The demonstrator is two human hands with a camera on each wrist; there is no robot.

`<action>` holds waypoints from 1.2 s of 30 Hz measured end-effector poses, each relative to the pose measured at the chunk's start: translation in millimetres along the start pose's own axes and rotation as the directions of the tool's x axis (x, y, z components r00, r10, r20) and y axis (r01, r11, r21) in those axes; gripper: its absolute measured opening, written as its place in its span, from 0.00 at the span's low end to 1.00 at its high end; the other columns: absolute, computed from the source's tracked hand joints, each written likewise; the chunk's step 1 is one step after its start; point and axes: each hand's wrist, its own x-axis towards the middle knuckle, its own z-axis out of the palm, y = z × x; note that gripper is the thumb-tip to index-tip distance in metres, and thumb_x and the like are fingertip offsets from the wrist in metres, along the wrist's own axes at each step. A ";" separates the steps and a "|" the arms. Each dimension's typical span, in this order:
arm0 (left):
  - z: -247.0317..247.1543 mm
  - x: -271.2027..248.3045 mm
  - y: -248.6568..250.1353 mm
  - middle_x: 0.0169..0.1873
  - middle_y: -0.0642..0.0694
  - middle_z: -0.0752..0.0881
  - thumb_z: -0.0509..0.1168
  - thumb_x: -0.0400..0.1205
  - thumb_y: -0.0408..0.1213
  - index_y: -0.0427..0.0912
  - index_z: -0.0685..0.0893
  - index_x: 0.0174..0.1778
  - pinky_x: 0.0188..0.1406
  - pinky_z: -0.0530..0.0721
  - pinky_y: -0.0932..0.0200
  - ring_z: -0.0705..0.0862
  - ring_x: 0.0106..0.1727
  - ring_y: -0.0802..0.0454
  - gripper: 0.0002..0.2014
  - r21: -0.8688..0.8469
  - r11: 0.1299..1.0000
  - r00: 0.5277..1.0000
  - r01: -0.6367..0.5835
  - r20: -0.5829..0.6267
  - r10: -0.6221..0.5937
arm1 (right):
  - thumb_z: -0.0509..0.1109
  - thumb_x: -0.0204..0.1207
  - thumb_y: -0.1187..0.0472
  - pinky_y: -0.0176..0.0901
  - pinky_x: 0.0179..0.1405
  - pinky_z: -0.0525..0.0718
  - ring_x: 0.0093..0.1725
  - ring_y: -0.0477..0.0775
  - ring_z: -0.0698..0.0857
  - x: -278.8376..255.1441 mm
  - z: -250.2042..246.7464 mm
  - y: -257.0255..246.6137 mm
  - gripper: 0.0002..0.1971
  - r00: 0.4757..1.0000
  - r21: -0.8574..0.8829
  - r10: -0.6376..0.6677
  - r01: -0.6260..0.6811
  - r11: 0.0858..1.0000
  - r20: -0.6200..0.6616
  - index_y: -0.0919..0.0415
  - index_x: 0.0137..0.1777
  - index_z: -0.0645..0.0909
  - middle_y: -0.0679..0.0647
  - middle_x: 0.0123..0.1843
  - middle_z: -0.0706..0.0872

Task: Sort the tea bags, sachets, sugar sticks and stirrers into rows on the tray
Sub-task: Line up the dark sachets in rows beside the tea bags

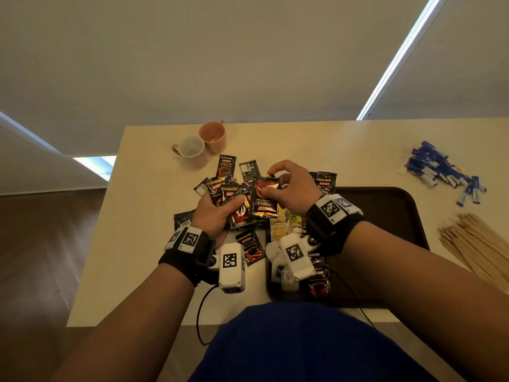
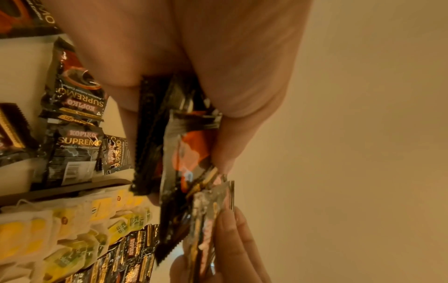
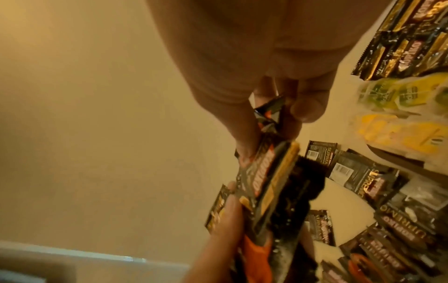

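My left hand (image 1: 220,208) grips a fanned stack of black coffee sachets (image 1: 234,205) above the table. My right hand (image 1: 286,186) pinches one more black sachet (image 1: 264,199) by its top edge, right beside that stack. In the left wrist view the held sachets (image 2: 174,149) sit between thumb and fingers. Loose sachets (image 1: 249,169) lie scattered on the table behind the hands. On the dark brown tray (image 1: 385,205), yellow-tagged tea bags (image 1: 283,224) and a few sachets (image 1: 318,282) lie along its left side, partly hidden by my right wrist.
Two pink cups (image 1: 202,144) stand at the back of the cream table (image 1: 143,244). Blue and white sugar sticks (image 1: 443,172) lie in a heap at the far right. Wooden stirrers (image 1: 473,244) are piled right of the tray.
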 end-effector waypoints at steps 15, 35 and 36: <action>0.8 5.3 2.5 0.57 0.43 0.90 0.75 0.76 0.34 0.43 0.78 0.70 0.44 0.91 0.44 0.91 0.56 0.44 0.25 -0.085 0.995 0.996 -0.055 -0.077 0.049 | 0.76 0.77 0.64 0.36 0.28 0.81 0.38 0.52 0.87 -2.5 12.1 5.2 0.05 0.943 0.525 0.311 -0.207 0.825 -0.116 0.61 0.51 0.85 0.60 0.47 0.89; 4.7 1.5 12.3 0.51 0.41 0.92 0.74 0.78 0.26 0.40 0.82 0.64 0.34 0.90 0.53 0.93 0.45 0.47 0.19 -0.069 0.989 0.980 -0.130 -0.161 0.118 | 0.77 0.76 0.63 0.34 0.27 0.82 0.30 0.44 0.85 -9.4 7.5 -0.9 0.04 0.999 0.062 0.049 -0.049 0.997 0.014 0.59 0.49 0.89 0.55 0.41 0.90; 4.1 1.2 12.8 0.48 0.43 0.92 0.74 0.78 0.25 0.40 0.82 0.64 0.32 0.90 0.55 0.93 0.43 0.50 0.19 -0.069 0.988 0.977 -0.137 -0.173 0.123 | 0.77 0.76 0.64 0.31 0.28 0.79 0.29 0.41 0.83 -8.9 5.8 -0.4 0.03 0.998 0.092 0.057 -0.056 0.994 -0.008 0.58 0.47 0.88 0.52 0.39 0.89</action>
